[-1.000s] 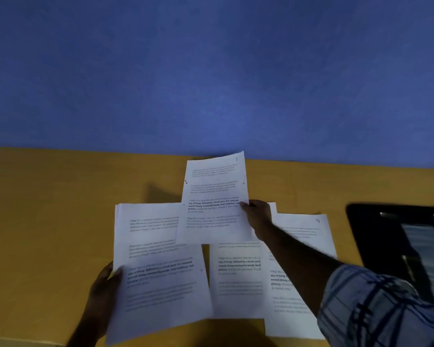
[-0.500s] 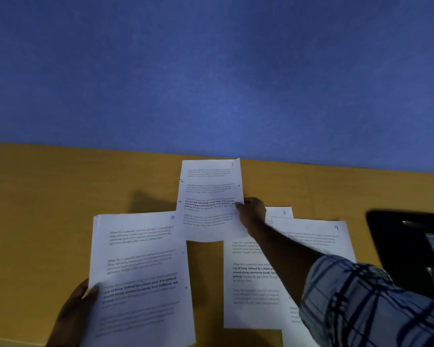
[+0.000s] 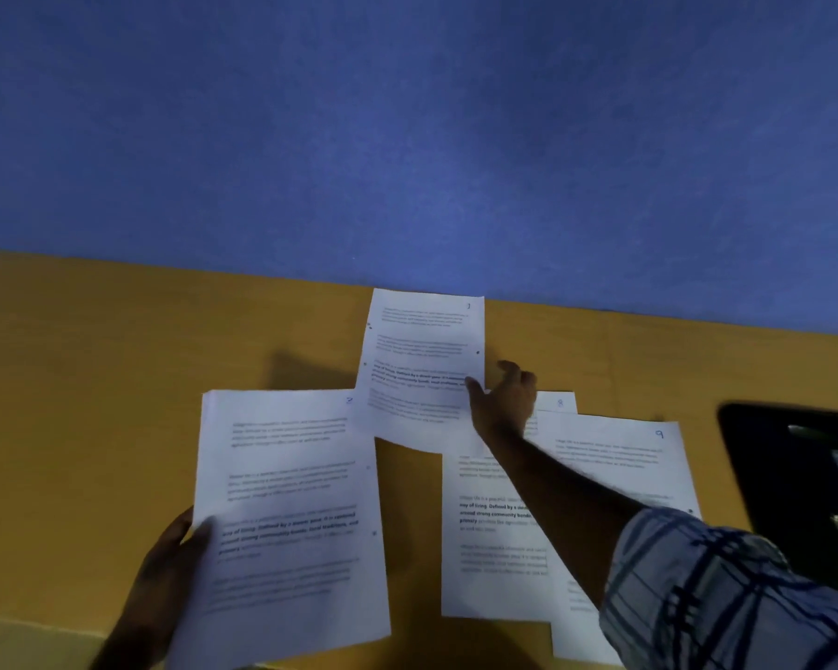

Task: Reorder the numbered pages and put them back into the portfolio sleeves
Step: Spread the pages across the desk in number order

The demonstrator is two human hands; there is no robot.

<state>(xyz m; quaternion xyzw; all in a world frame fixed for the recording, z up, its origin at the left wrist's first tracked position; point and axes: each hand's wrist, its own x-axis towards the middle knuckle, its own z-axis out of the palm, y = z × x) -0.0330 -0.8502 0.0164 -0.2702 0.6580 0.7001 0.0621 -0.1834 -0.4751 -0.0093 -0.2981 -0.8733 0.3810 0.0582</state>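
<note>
While reaching forward over the yellow table (image 3: 117, 403) with the right hand (image 3: 504, 408), grips the page marked 2 (image 3: 291, 500) in the left hand (image 3: 165, 577). Thumb on top at the sheet's left edge, other fingers hidden beneath the paper. Lower end of that page out past the table's near edge.

Right hand loose and spread: thumb tip on the right edge of the page marked 1 (image 3: 422, 360), forefinger raised and clear of the paper, nothing pinched. Plaid sleeve (image 3: 722, 597) low at the right, bare forearm slanting across two other sheets.

Page marked 1 farthest out, top edge at the foot of the blue wall (image 3: 407, 137). Bottom edge overlapping the top of the page marked 8 (image 3: 494, 548). Lower left corner meeting the top right corner of the page marked 2.

Page marked 8 flat on the table, right of the held sheet, with a strip of bare wood between. Page marked 9 (image 3: 615, 456) overlapping its right side.

Black portfolio (image 3: 770, 476) at the right edge of the view, near the page marked 9 but apart from it. Glossy sleeve inside, contents too blurred to read. Printed text on every sheet, handwritten blue numbers in the top right corners.
</note>
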